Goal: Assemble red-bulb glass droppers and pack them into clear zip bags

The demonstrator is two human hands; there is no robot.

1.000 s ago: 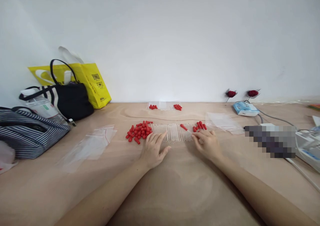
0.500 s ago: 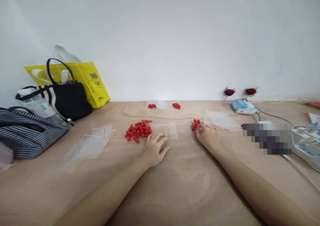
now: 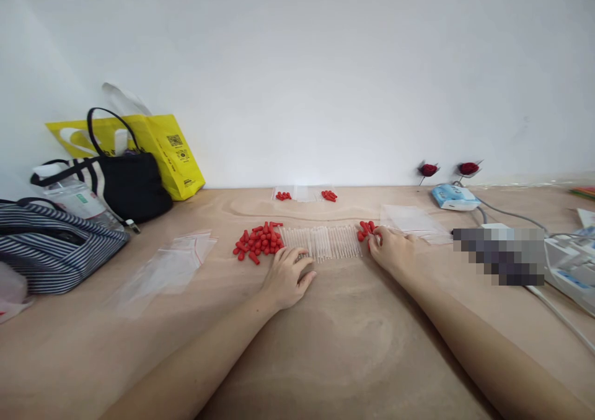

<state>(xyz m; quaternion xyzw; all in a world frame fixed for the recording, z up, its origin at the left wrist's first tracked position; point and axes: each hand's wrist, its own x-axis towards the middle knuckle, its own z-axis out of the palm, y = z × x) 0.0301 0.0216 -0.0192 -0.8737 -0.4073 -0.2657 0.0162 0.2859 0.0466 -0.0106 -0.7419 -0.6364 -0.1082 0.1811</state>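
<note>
Bags point(image 3: 304, 193) with red bulbs point(image 3: 329, 196), left hand point(image 3: 288, 279) loosely unclenched, right hand point(image 3: 392, 251) of uncertain grip

Wood tbl point(image 3: 325, 339) w/ red bulbs point(image 3: 264, 243), clr tubes point(image 3: 320, 242)

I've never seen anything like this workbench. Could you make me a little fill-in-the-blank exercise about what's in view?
1. The thin clear sticks lie in a row between a large pile and a small cluster of ____ pieces.
2. The hand nearer to the large pile is the person's ____ one.
3. The tall bag behind the black bag is ____.
4. Near the blue packet are ____ dark red roses.

Missing words: red; left; yellow; two.
</note>
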